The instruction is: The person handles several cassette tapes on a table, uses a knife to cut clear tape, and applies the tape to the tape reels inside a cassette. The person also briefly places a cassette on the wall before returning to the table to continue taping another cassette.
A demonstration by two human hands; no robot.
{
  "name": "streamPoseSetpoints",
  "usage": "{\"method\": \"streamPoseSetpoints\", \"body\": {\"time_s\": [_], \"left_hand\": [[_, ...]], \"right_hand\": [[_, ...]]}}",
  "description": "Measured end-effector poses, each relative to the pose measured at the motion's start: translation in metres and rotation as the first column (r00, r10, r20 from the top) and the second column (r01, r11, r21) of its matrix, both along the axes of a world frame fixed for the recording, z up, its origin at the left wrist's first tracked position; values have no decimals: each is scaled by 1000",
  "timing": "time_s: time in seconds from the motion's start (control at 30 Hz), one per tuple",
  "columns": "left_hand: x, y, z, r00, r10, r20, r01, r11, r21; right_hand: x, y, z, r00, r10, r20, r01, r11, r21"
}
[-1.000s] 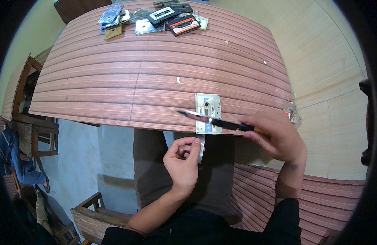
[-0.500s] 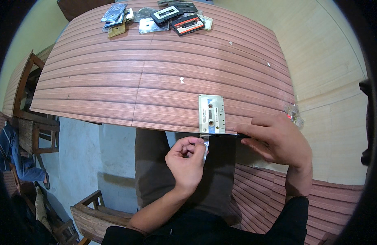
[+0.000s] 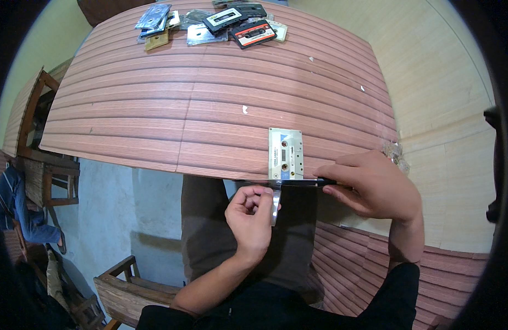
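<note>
A cream cassette tape [image 3: 284, 159] with a blue and white label lies at the table's front edge. My left hand [image 3: 248, 220] is closed just below its near left corner. Between its thumb and fingers is a shiny silvery strip [image 3: 275, 206], its lower end hanging free. My right hand [image 3: 369, 184], to the right of the cassette, grips a slim dark tool [image 3: 326, 181] with a black handle. The tool points left along the cassette's near edge, toward the strip. Its exact kind is unclear, and whether its tip touches the strip cannot be told.
Cassettes and cases [image 3: 226, 25] are piled at the far side of the wood-patterned table [image 3: 127, 99]. Crumpled clear plastic [image 3: 396, 154] lies by the right edge, near the pale wall [image 3: 446, 110]. Small white scraps dot the tabletop. A wooden chair [image 3: 130, 294] stands lower left; another person's leg [image 3: 31, 201] shows farther left.
The dark tool shows more plainly along the cassette's near edge. My right hand has shifted slightly, and the strip in my left hand hangs a little lower. The cassette has barely moved.
</note>
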State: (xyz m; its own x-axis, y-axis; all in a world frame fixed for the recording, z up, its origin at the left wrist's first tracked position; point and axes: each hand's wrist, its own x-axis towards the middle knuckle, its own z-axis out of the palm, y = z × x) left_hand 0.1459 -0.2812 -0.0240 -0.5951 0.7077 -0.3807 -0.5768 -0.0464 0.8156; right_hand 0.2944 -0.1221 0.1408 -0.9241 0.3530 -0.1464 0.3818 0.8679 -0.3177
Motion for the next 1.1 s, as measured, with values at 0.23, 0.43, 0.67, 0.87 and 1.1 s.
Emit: {"method": "streamPoseSetpoints", "body": {"time_s": [0.23,0.43,0.67,0.87,1.1], "left_hand": [[5,0,-4,999,30,27,-31,999,43],[6,-4,-2,996,-2,-85,0,1000,-27],[10,-14,0,954,-38,-296,22,998,-58],[13,-15,-8,938,62,-340,-51,998,43],[14,-12,-18,977,95,-193,-90,995,34]], "right_hand": [[-1,13,-84,912,-268,-310,156,927,-341],[-31,-11,-108,768,-473,-431,411,881,-234],[-50,-29,-115,718,-518,-465,566,823,-42],[-66,-47,-128,680,-507,-530,656,744,131],[-73,-53,-130,676,-504,-537,689,690,220]]}}
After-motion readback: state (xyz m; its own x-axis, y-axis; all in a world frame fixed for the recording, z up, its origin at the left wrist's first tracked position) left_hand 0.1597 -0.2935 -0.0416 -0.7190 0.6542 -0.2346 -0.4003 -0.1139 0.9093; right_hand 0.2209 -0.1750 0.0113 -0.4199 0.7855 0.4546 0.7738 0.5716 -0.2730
